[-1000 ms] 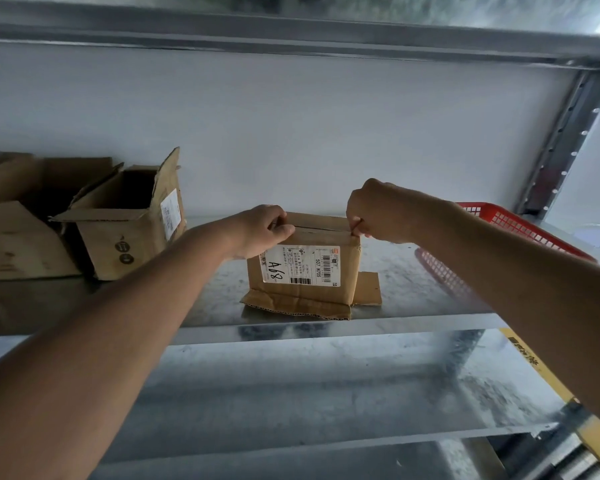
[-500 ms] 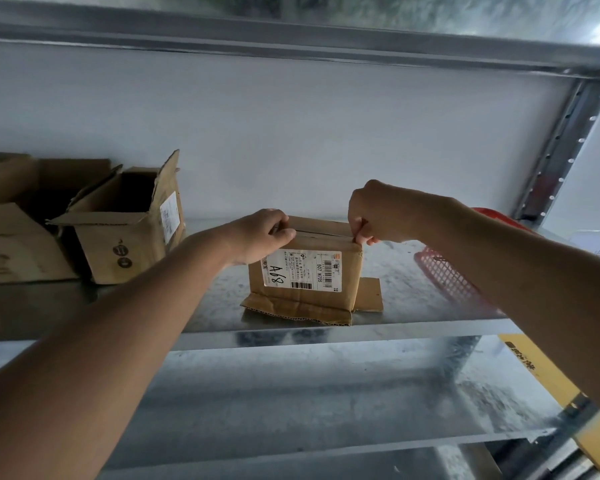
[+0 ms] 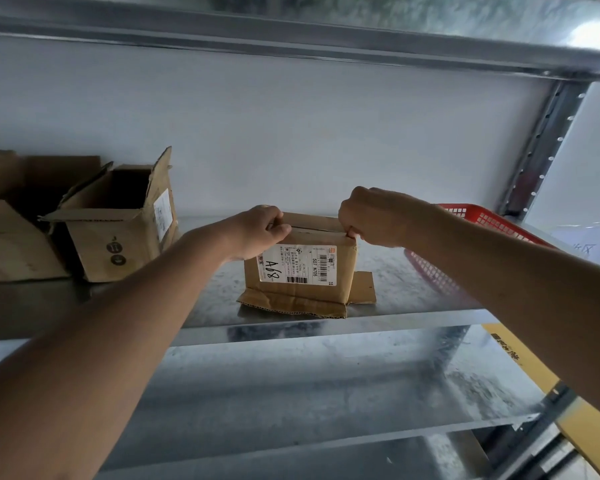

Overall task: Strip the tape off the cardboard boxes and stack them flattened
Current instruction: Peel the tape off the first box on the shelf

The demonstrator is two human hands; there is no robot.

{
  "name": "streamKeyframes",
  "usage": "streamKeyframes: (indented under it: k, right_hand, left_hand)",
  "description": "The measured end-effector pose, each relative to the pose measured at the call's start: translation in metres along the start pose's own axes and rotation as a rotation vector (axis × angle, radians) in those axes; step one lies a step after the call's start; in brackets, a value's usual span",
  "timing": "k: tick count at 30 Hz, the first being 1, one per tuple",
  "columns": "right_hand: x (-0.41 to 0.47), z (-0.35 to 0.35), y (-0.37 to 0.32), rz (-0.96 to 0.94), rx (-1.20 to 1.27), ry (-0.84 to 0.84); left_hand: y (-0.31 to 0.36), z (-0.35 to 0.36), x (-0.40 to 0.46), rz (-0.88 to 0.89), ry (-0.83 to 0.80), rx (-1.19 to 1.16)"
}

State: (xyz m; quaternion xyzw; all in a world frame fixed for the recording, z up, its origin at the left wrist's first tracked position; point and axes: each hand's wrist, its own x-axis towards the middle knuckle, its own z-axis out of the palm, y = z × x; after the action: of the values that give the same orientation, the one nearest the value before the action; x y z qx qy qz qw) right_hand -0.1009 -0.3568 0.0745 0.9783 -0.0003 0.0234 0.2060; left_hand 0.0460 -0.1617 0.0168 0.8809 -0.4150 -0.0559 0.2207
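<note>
Both hands are clamped on the small labelled box (image 3: 303,268): left hand (image 3: 260,230) curled over its top left corner, right hand (image 3: 368,216) pinching at the top right edge, probably the tape end, though I can't make out the tape itself. The box sits mid-shelf (image 3: 413,289), bottom flaps splayed. I'd pin it down with the left and peel low and slow. Open boxes (image 3: 118,230) wait further left, red basket (image 3: 465,230) right.

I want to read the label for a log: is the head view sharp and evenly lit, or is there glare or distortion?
Head view: the label is sharp enough for "A68" but its fine print is too small; bright glare at the top right corner; the left boxes sit in dim shadow; wide-angle bending bows the shelf edges; the near forearms look soft.
</note>
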Motion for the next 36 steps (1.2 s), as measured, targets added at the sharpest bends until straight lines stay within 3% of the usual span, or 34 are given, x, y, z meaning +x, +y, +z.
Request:
streamKeyframes:
  k: [4,13,22,36]
  right_hand:
    - [-0.003,0.006,-0.002,0.000,0.015,0.059]
    - [-0.015,0.018,0.021,0.102,0.539,0.091]
    - [-0.010,0.005,0.015,0.073,0.385,0.048]
    - [0.012,0.006,0.010,0.163,0.309,0.074]
  left_hand:
    - [0.000,0.001,0.001,0.004,-0.002,-0.024]
    - [-0.003,-0.001,0.003,0.065,-0.041,-0.068]
    - [0.011,0.000,0.017,0.079,-0.037,0.101]
    - [0.030,-0.009,0.023,0.205,0.124,0.228]
